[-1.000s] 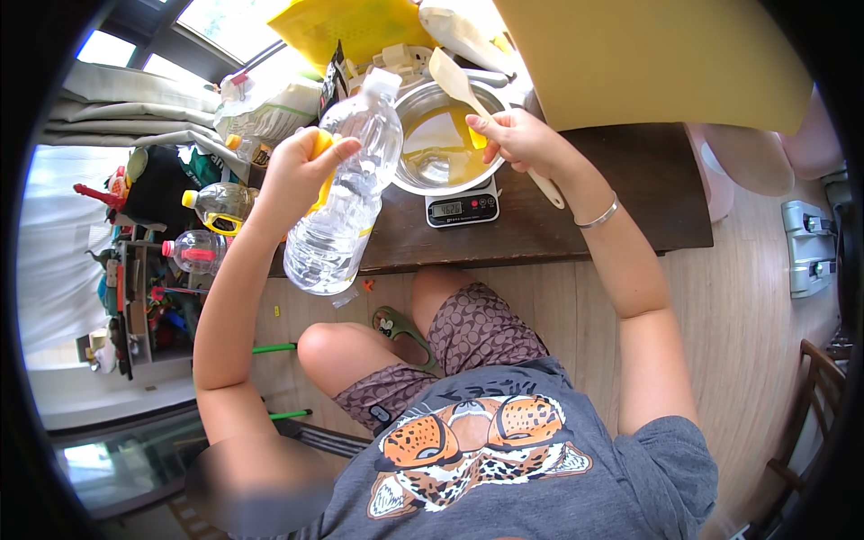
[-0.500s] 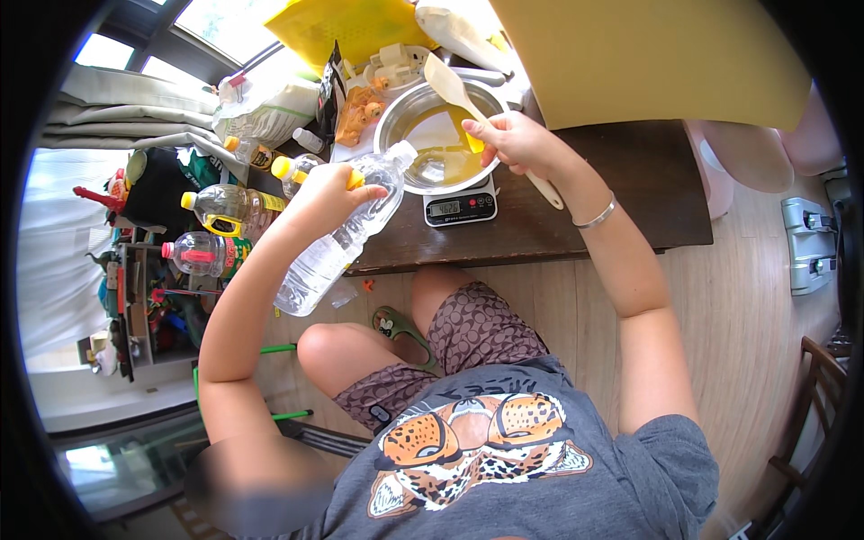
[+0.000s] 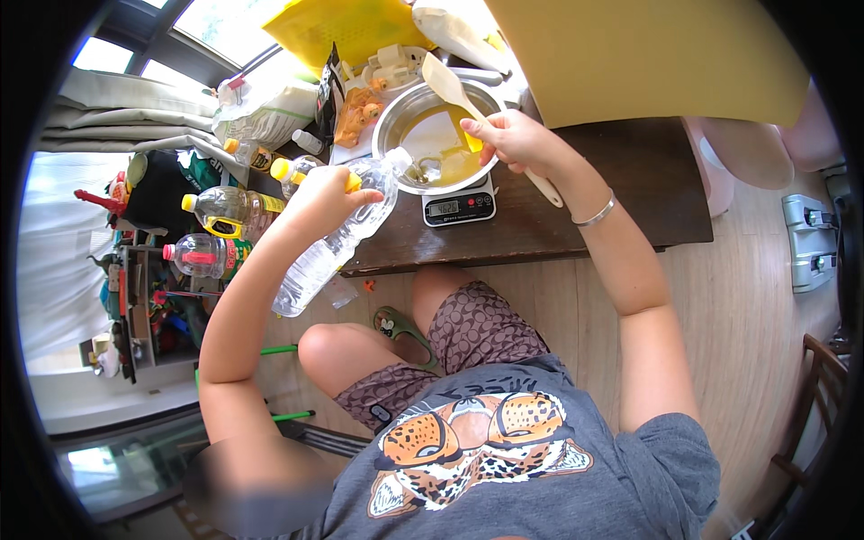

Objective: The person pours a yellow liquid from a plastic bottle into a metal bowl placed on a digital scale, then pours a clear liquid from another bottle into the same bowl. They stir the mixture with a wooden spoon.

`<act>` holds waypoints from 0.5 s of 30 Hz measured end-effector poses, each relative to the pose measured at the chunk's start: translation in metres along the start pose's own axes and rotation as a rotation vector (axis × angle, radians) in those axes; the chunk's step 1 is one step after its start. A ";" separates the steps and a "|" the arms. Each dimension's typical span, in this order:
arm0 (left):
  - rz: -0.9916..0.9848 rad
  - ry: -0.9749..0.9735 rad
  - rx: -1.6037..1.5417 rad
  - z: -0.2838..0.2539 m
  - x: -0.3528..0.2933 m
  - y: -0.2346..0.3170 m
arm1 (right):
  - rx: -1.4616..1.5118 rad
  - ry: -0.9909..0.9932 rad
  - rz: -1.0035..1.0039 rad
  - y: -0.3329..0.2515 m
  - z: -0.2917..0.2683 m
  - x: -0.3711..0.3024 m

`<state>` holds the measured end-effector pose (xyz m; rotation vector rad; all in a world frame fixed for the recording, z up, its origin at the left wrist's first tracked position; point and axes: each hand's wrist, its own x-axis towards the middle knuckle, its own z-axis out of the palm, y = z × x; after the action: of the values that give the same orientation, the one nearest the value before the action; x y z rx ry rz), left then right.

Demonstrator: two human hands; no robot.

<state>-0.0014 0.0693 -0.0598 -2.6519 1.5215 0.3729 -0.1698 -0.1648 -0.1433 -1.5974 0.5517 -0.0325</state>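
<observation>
My left hand (image 3: 328, 193) is closed around the yellow handle of a large clear plastic bottle (image 3: 310, 274). The bottle is tilted, its open mouth at the near-left rim of a round metal bowl (image 3: 382, 135). Yellowish liquid (image 3: 459, 166) lies in the bowl, its surface rippled just beyond the mouth. Under the bowl is a digital kitchen scale (image 3: 460, 211) with a lit display. Over the bowl's right side, my right hand (image 3: 515, 142) grips a pale spatula (image 3: 444, 81), blade up and away. Something small and yellow (image 3: 472, 140) shows at its fingertips; what it is I cannot tell.
Left of the dark table (image 3: 621, 180) stand several bottles, among them a yellow-capped oil bottle (image 3: 236, 211) and a red-capped bottle (image 3: 211, 255). Behind the bowl are an orange bag (image 3: 356, 117) and a yellow container (image 3: 337, 36). A large tan panel (image 3: 648, 63) rises at the right.
The bottle's mouth has shifted slightly left and nearer to me. Ripples on the liquid look different near the mouth. My right hand and the spatula have hardly moved.
</observation>
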 end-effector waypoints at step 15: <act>-0.072 0.147 -0.710 -0.008 -0.002 -0.012 | 0.033 -0.003 -0.013 -0.004 0.001 0.000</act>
<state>0.0096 0.0760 -0.0521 -3.3096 1.5406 0.8725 -0.1685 -0.1639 -0.1391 -1.5693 0.5361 -0.0492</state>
